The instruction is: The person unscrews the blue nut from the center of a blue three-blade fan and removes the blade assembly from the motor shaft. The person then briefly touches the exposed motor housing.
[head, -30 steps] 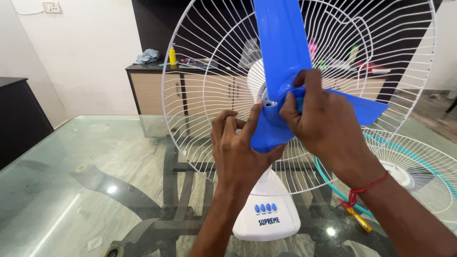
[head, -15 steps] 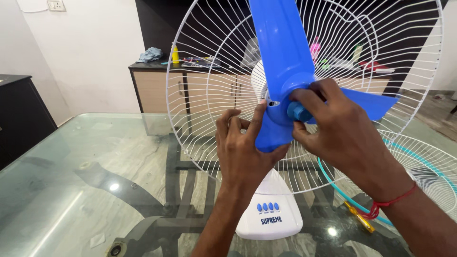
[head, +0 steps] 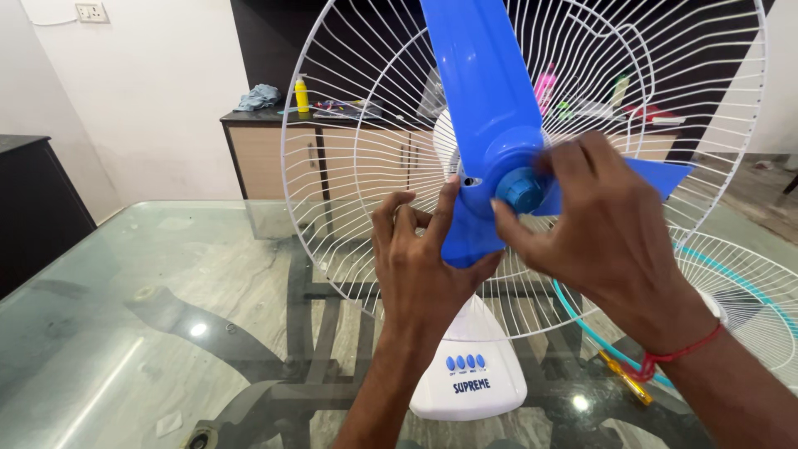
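Observation:
A table fan stands on a glass table [head: 125, 333], with a white base [head: 470, 370] and a white wire rear guard [head: 349, 150]. A blue three-bladed propeller [head: 478, 91] sits on its shaft. My left hand [head: 416, 266] grips the lower blade, thumb pressed on its front. My right hand [head: 598, 233] has its fingertips around the round blue cap [head: 519, 189] at the hub.
The loose front guard [head: 748, 291], white wire with a teal rim, lies on the table at right. A yellow-handled tool [head: 623, 378] lies beneath it. Behind stand a cabinet [head: 274, 158] with a yellow bottle [head: 301, 96] and clutter, and a dark cabinet [head: 33, 199] at left.
My right hand has turned on the blue hub cap, the fingers shifting from over it to its right side, so the cap now shows. The left hand stays on the lower blade.

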